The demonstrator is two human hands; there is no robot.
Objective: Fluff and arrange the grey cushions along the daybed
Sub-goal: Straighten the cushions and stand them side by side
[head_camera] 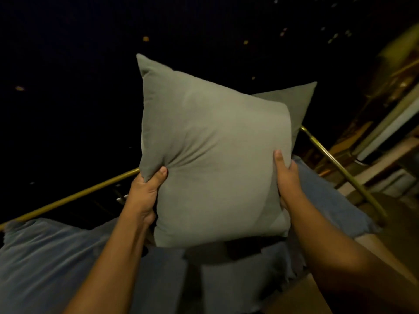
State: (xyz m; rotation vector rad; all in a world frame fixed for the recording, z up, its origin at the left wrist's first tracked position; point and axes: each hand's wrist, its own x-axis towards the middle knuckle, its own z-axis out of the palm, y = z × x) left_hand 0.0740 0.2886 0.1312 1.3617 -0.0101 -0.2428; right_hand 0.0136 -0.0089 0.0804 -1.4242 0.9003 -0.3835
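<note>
Night-dark surroundings, low light; background beyond the daybed is near black with a few scattered points of light, so detail past the rail is not readable. Grey cushion (210,155) is held up in the air at frame centre, tilted with one corner pointing up-left, clear of the bedding below it. Left hand (145,191) pinches the cushion's lower-left corner, thumb on the near face and fingers hidden behind; fabric puckers toward the thumb, which suggests a firm grip. Right hand (286,177) clamps the right edge, thumb lying along the front, remaining fingers out of sight behind. Judgement: a two-sided hold like this, off the surface, suits shaking or squeezing the filling loose, so the step in hand is probably fluffing rather than placing. Second grey cushion (294,103) shows only partly, behind and to the right of the held one; whether it leans on the rail cannot be told. Brass-coloured rail (340,168) runs along the back and right end of the daybed, a likely backstop for propping cushions upright. Blue throw (56,252) covers the seat beneath and to both sides, rumpled. Risk, as judged: dim light makes alignment hard to check.
</note>
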